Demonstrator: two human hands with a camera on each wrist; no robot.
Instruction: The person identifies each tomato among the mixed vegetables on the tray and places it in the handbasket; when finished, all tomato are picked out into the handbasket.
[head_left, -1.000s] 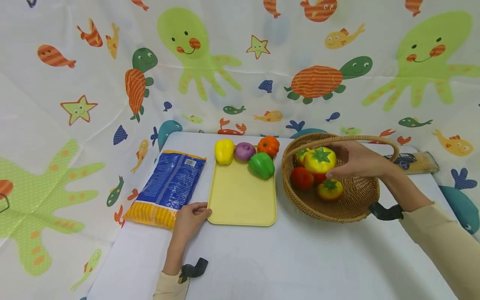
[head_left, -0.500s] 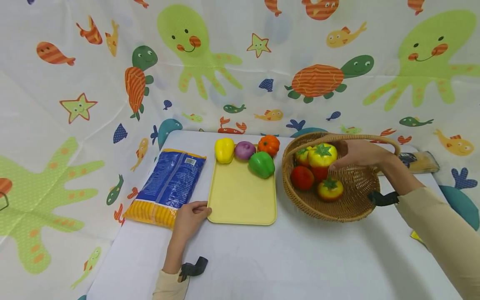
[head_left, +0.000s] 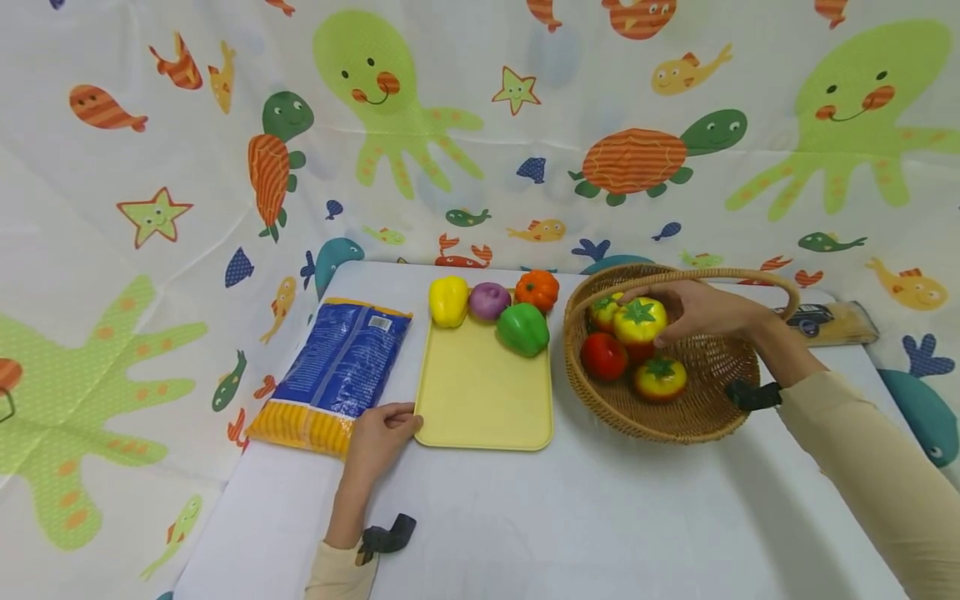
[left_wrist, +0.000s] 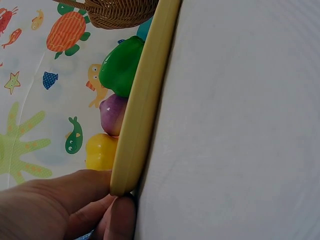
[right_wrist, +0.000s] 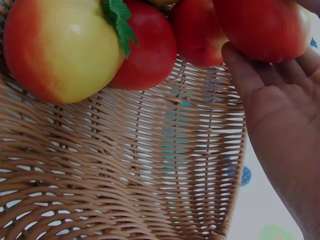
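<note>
In the head view, my left hand [head_left: 380, 440] pinches the lower left corner of a yellow tray [head_left: 483, 400]; the left wrist view shows fingers and thumb on the tray edge [left_wrist: 142, 115]. My right hand [head_left: 705, 312] reaches under the basket handle and grips a red and yellow toy tomato [head_left: 640, 323] with a green leafy top. In the right wrist view, fingers curl round this tomato's red side [right_wrist: 265, 30]. Below and beside it in the wicker basket [head_left: 720, 392] lie another yellow-red tomato [head_left: 660, 379], a red one [head_left: 603, 357] and a partly hidden yellow one [head_left: 606, 310].
Along the tray's far end are a yellow bell pepper [head_left: 448, 302], a purple onion [head_left: 490, 301], an orange pumpkin [head_left: 537, 291] and a green pepper [head_left: 523, 330]. A blue and orange bag [head_left: 337, 367] lies left of the tray. Behind the basket lies a flat package [head_left: 840, 325].
The right hand and its tomato have shifted slightly left within the basket since half a second ago, and the wrist has turned a little. The left hand and tray have stayed put.
</note>
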